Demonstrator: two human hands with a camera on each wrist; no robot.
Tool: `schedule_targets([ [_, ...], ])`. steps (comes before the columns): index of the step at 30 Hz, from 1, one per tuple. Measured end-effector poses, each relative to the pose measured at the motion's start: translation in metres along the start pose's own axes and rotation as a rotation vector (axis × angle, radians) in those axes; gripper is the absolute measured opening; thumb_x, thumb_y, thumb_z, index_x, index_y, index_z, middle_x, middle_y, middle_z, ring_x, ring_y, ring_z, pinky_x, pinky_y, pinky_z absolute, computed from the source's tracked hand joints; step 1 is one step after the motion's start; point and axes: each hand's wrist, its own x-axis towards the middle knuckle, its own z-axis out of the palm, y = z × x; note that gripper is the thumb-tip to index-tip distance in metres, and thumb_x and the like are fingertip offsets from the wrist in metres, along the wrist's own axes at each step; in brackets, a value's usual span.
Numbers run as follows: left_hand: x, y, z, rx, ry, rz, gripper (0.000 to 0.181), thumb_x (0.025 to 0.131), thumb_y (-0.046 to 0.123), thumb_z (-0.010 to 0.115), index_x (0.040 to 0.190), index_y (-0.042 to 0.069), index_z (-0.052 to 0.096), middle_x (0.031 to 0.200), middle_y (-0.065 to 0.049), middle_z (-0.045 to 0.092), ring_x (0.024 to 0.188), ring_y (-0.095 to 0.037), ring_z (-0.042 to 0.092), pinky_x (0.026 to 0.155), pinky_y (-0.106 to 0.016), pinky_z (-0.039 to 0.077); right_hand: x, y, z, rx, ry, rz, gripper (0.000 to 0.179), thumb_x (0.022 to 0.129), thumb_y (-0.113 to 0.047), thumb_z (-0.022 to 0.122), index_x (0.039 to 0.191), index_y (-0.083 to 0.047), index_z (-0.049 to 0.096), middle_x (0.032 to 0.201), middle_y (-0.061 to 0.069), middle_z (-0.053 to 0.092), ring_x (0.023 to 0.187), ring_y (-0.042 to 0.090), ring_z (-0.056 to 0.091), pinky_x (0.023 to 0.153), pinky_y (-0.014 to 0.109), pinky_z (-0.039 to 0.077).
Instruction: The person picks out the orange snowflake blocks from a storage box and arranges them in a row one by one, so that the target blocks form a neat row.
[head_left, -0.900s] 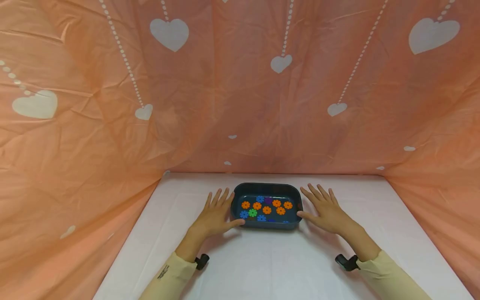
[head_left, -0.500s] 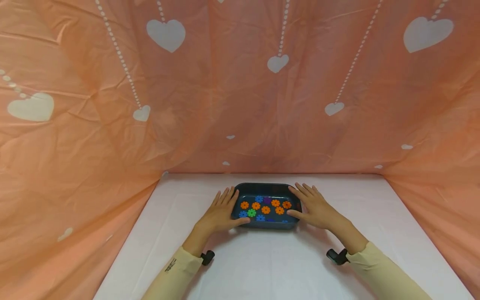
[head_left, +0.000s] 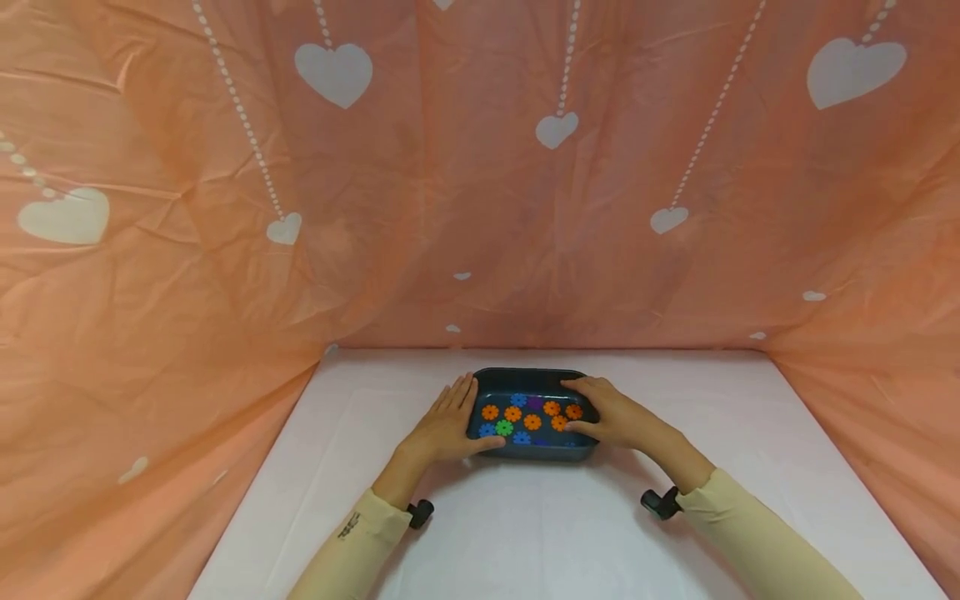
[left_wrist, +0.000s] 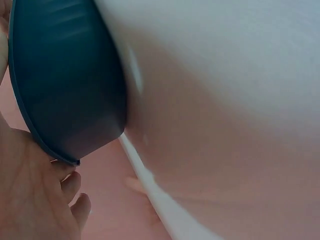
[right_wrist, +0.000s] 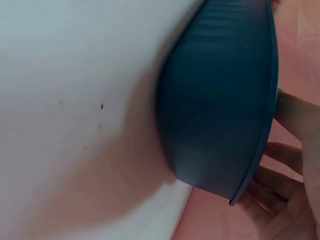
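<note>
A dark blue-green rectangular tub (head_left: pixel 536 453) stands near the back of the white table. Flower-shaped discs lie inside it: several orange ones (head_left: pixel 532 422), a green one (head_left: pixel 504 427), blue ones (head_left: pixel 521 437) and a purple one (head_left: pixel 535 402). My left hand (head_left: pixel 438 433) lies at the tub's left end, fingers straight along the rim and thumb over the front left corner. From the right, my right hand (head_left: pixel 622 419) reaches over the rim, its fingers and thumb spread apart above the inside. In both wrist views the tub's outer wall (left_wrist: pixel 70 85) shows, with fingers right at the rim.
The white table (head_left: pixel 525 533) ends at the back against an orange curtain (head_left: pixel 480 208) printed with white hearts, which also closes off both sides. A black wrist device (head_left: pixel 422 512) sits at the left cuff and another black device (head_left: pixel 660 503) at the right.
My right hand has moved left, from beside the tub to over its right rim. The left hand has shifted slightly right onto the left rim. The tub stays in place.
</note>
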Motion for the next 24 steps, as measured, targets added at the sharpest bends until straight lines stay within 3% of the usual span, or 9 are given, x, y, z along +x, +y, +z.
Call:
schedule_targets([
  [10, 0.001, -0.001, 0.002, 0.021, 0.003, -0.026, 0.123, 0.093, 0.080, 0.062, 0.172, 0.003, 0.008, 0.181, -0.014, 0.004, 0.167, -0.030, 0.004, 0.136, -0.048, 0.007, 0.013, 0.007, -0.002, -0.035, -0.062, -0.026, 0.056, 0.090, -0.023, 0.089, 0.133, 0.004, 0.067, 0.131, 0.020, 0.068, 0.124, 0.040, 0.059, 0.110, 0.060, 0.051],
  [20, 0.000, -0.005, 0.005, -0.022, 0.013, -0.006, 0.127, 0.091, 0.084, 0.059, 0.172, 0.001, 0.007, 0.181, -0.016, 0.002, 0.167, -0.031, 0.002, 0.136, -0.049, 0.008, 0.025, 0.009, 0.001, -0.081, -0.142, -0.049, 0.048, 0.089, -0.021, 0.090, 0.125, 0.003, 0.070, 0.122, 0.016, 0.070, 0.118, 0.037, 0.063, 0.107, 0.055, 0.054],
  [24, 0.001, -0.005, 0.006, -0.026, 0.009, -0.015, 0.128, 0.091, 0.084, 0.060, 0.172, 0.002, 0.005, 0.181, -0.015, 0.000, 0.167, -0.030, 0.000, 0.136, -0.047, 0.008, 0.029, 0.009, 0.003, -0.086, -0.148, -0.074, 0.041, 0.088, -0.018, 0.091, 0.118, 0.001, 0.072, 0.112, 0.011, 0.071, 0.106, 0.029, 0.063, 0.099, 0.049, 0.057],
])
